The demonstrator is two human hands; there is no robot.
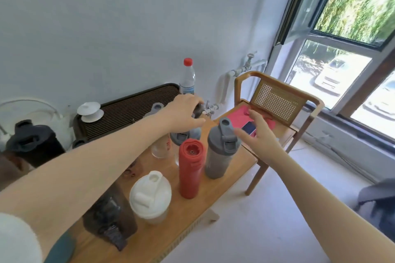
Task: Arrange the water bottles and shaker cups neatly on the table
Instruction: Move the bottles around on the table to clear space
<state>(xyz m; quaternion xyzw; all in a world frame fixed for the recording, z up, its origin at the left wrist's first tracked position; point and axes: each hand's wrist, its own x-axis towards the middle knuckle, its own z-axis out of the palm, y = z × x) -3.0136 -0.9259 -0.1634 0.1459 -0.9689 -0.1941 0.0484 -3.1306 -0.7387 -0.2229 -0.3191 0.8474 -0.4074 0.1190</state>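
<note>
**Colours and patterns observed**

Tabletop (215, 196): light wood grain. Tall bottle (190, 168): red throughout. Shaker cup (220, 151): grey body, grey lid. Second shaker (150, 196): white lid, clear body. Water bottle (187, 76): clear, red cap. Chair (275, 100): tan, perforated back.

home room: rattan chair (275, 100), radiator pipes (239, 70), window (350, 28), wooden table (224, 168).
</note>
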